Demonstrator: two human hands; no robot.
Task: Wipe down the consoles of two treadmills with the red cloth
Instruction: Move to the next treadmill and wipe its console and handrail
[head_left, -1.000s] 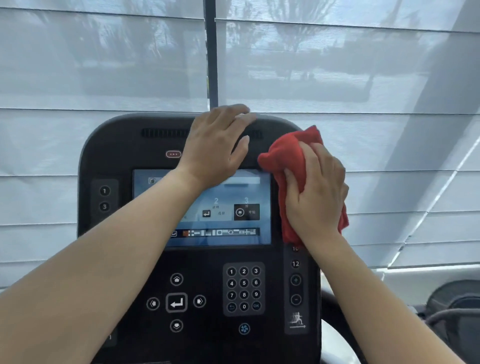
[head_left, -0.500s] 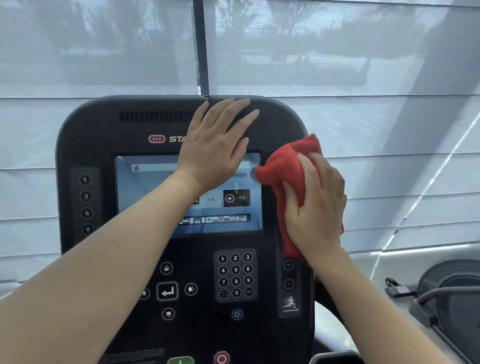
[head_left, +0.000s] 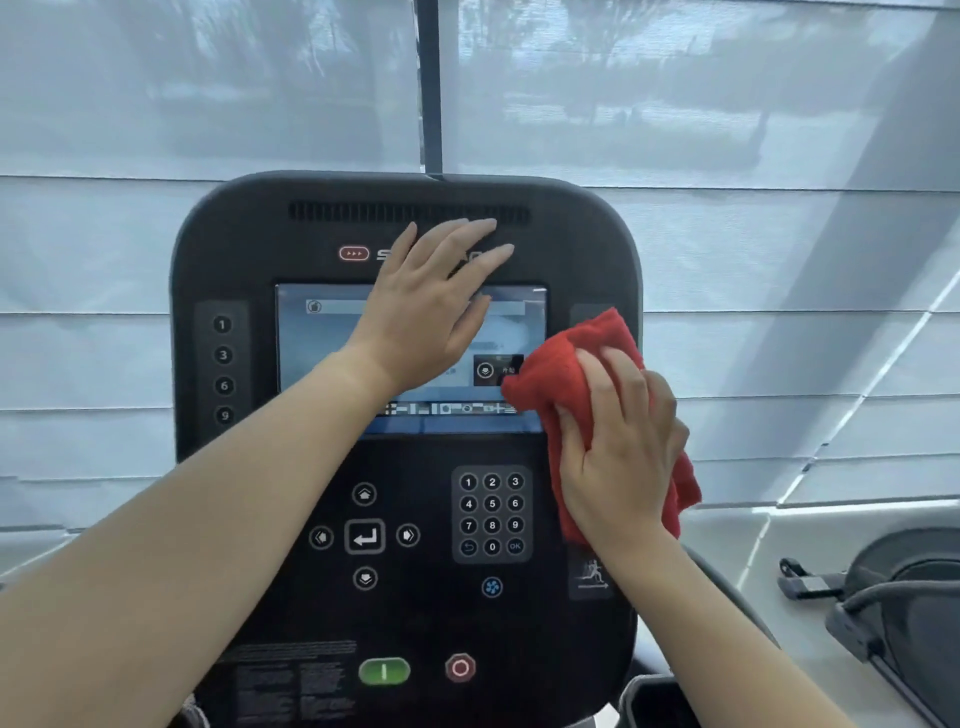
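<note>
Both hands sit lower on the console than a second ago: left hand (head_left: 431, 306) has dropped from the top edge onto the upper screen area, and right hand (head_left: 621, 457) with the red cloth (head_left: 563, 371) has slid down the right side, from beside the screen top to level with its lower corner and the keypad. Nearest the camera, two bare forearms reach in from bottom left and bottom right. Low on the console (head_left: 223, 244) are a green start button (head_left: 384, 671) and a red stop button (head_left: 460, 667), above them arrow keys around an enter key (head_left: 364, 535), a fan button (head_left: 492, 587) and a number keypad (head_left: 492, 513). Right hand is curled down over the red cloth, fingers bent and pressing it flat against the console's right strip; cloth bunches out above the fingertips, overlaps the screen's lower right corner, and hangs past the console's right edge under the palm. Left hand is open and flat, fingers spread a little and holding nothing, palm on the lit screen (head_left: 322, 358), fingertips just under the vent slot (head_left: 410, 212). Left column of buttons reads 1, 3, 6, 9. At right, a pale floor (head_left: 753, 597) and part of another grey machine (head_left: 904, 603). Behind everything, translucent window blinds (head_left: 156, 104) with a dark vertical frame post (head_left: 428, 83).
</note>
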